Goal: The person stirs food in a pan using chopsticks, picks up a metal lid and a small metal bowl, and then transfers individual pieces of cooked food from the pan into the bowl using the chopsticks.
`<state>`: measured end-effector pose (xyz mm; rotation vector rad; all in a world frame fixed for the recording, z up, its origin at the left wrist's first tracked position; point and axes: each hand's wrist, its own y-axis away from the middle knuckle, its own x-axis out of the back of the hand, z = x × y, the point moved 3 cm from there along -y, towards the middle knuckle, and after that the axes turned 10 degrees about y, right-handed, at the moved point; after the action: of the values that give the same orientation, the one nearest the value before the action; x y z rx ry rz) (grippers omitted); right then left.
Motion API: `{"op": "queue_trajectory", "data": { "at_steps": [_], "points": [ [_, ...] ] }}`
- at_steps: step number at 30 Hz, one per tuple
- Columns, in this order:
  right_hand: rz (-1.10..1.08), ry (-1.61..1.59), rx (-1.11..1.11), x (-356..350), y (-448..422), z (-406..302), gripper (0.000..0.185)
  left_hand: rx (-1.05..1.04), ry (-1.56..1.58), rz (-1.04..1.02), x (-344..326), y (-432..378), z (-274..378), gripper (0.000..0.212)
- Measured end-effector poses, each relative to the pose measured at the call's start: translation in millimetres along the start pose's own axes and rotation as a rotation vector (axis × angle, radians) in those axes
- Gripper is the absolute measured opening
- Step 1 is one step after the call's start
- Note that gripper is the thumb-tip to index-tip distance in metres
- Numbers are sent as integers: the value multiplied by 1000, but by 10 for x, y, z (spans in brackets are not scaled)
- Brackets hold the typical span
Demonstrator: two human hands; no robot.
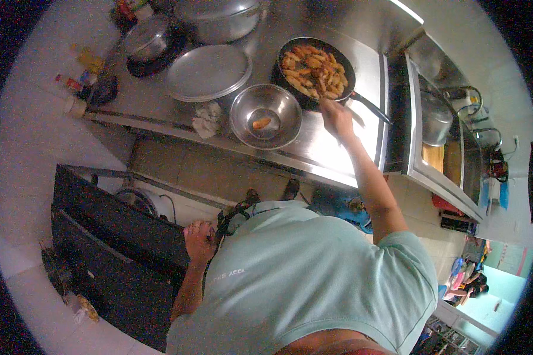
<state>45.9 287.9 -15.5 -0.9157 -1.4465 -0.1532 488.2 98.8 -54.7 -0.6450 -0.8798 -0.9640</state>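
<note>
Brown fried pieces (297, 75) crowd a black frying pan (350, 69) on the steel worktop. My right hand (336, 117) is closed around the near end of a slim cooking utensil (322, 84), its tip among the pieces; the kind of utensil is unclear. The pan's long handle (373, 107) points right, past that hand. Left of the pan stands a steel bowl (246, 106) with one fried piece (261, 123) inside. Down at my left side, my left hand (200, 239) is by the corner of a black cabinet-like surface (129, 226); whether its fingers hold anything cannot be seen.
A round metal lid (209, 72) and crumpled white tissue (206, 120) lie left of the bowl. A large pot (220, 22) and a smaller lidded pot (146, 39) stand farther back. Rightward is a steel sink unit (415, 111) containing a metal pot (436, 120).
</note>
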Motion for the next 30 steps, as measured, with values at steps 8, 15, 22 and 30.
{"op": "queue_trajectory", "data": {
  "at_steps": [8,15,22,30],
  "points": [
    [314,-332,-255,270,-83,69,11,-23,-4,4,30,-3,10,19],
    [345,-183,-233,144,-189,108,13,-7,48,16,21,-22,5,17],
    [341,-397,-197,-54,-428,352,13,21,28,3,37,-69,40,18],
    [406,-157,-155,-271,-666,437,24,46,17,-23,-58,-4,-24,21]
  ]
}}
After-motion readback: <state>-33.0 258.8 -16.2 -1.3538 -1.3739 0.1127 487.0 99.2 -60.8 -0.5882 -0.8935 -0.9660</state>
